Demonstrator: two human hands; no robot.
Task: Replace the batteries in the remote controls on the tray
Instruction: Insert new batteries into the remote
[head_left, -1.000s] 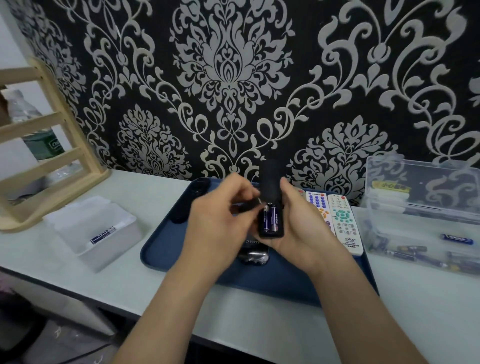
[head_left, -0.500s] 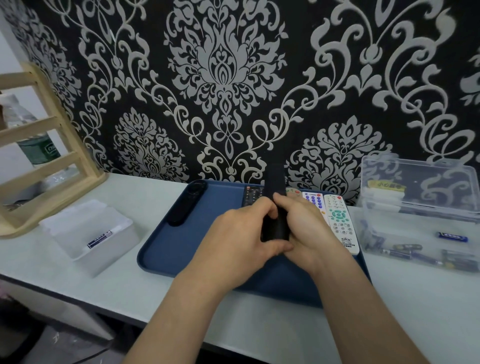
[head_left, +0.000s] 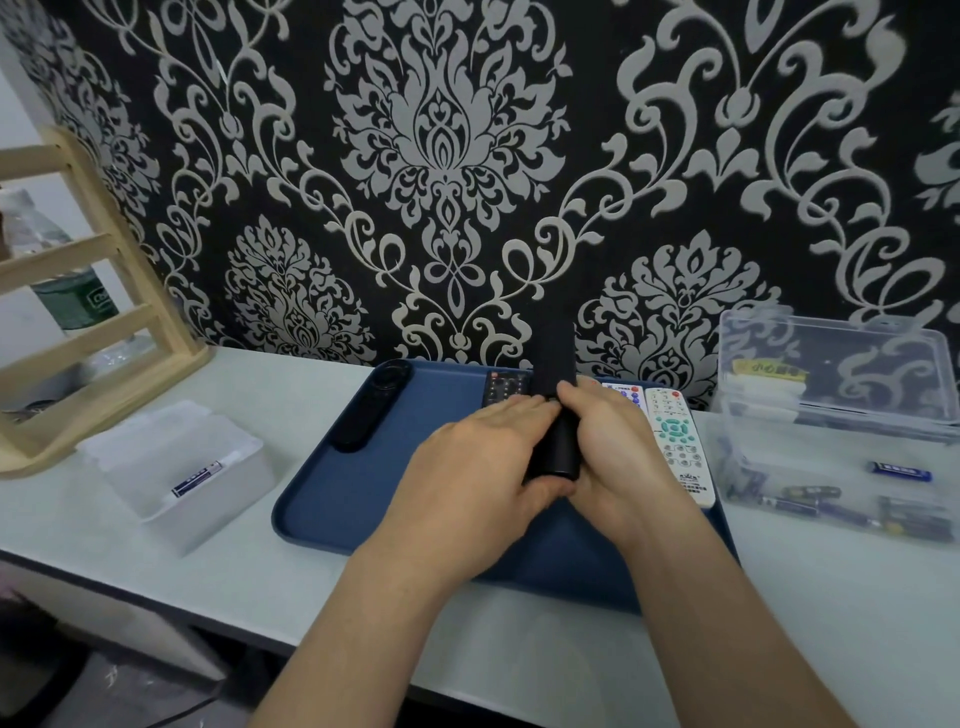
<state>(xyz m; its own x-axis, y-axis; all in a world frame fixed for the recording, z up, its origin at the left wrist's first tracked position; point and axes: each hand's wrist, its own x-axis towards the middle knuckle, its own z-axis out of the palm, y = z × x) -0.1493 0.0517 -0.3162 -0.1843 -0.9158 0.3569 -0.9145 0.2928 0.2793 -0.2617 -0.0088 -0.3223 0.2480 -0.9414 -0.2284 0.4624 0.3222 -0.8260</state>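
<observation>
Currently clamping the black bar-shaped plastic remote control (head_left: 561, 441) between both hands, holding it on end over the dark blue plastic tray (head_left: 332, 499), top pointing up toward the patterned wall. Wrapping the right hand (head_left: 623, 462) round its right side, fingers curling over the edge. Laying the left hand (head_left: 467, 478) across its left side, fingertips meeting the right hand's, thumb tucking under the lower end. Closing both hands firmly on it, with no slack showing. Probably pushing the battery cover home, but hiding seam and catch behind the fingers, so giving no way of telling whether it is latching.

Leaving four more remotes flat on the tray:
- a slim black round-ended remote (head_left: 371, 410) at the left
- a dark button-faced remote (head_left: 506, 389) just behind the left fingertips
- a white remote with blue keys (head_left: 623, 392), partly hidden
- a white remote with teal keys (head_left: 675, 447) just beside the right hand

Working with a clear lidded plastic box (head_left: 831, 415) of loose batteries (head_left: 901, 472) standing to the right on the white tabletop (head_left: 831, 597), and a small frosted white tub (head_left: 156, 447) holding one blue battery (head_left: 196, 478) to the left.

Risking a crooked cover by squeezing harder on one side than the other, jamming the slide or snapping the catch. Risking a slip too, gripping smooth plastic mostly near the lower end, and dropping it onto the remotes below. Possibly risking a mix-up of spent and fresh cells by reaching for the wrong container.
</observation>
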